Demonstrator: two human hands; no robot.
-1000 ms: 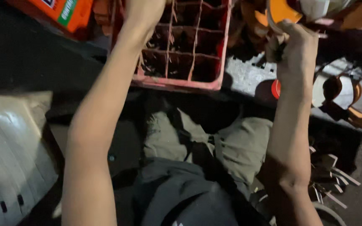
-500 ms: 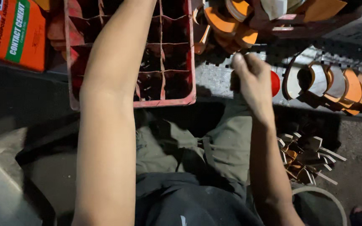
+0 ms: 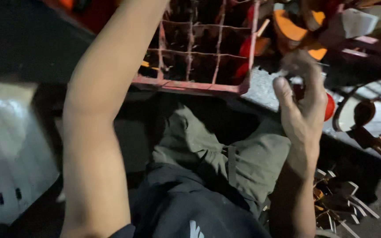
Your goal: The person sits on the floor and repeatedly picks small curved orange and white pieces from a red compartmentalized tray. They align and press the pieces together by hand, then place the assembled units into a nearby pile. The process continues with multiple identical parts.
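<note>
- The red plastic divided crate [image 3: 190, 83] fills the upper middle of the frame; the left forearm [image 3: 98, 128] crosses its left edge.
- At upper right, stacked orange curved pieces [image 3: 296, 31] crowd the space above the right hand [image 3: 303, 110].
- An open strip of pale grey surface [image 3: 261, 90] lies between crate and hand.

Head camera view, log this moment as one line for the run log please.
left hand: out of frame, forearm over red crate | right hand: by a red round object, grip unclear | beside: orange curved pieces
</note>
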